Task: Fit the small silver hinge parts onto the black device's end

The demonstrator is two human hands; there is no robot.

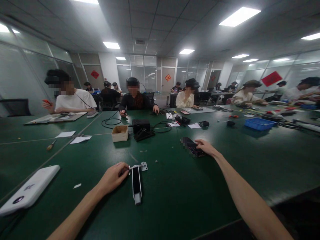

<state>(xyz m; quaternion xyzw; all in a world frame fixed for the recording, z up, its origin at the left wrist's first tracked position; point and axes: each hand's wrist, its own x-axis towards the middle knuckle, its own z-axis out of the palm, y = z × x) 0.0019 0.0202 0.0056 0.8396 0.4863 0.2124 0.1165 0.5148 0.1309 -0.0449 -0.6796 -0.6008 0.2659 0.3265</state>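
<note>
My left hand [117,175] is closed, its fingertips pinching the left end of a thin metal rod. This rod crosses the top of a narrow black strip in a white frame [136,183], which lies on the green table. A small metal plate with holes [144,166] sits at the rod's right end. Farther right, my right hand [205,147] rests with its fingers stretched out on a dark phone [192,146] lying flat, touching its screen. A tiny nut-like ring [156,161] lies between the two hands.
A white device [30,190] lies at left, near a brush [51,145] and white papers [81,139]. Ahead stand a small open box [120,134] and a black block with cables [141,126]. A blue tray [260,123] is at right. Co-workers sit across the table.
</note>
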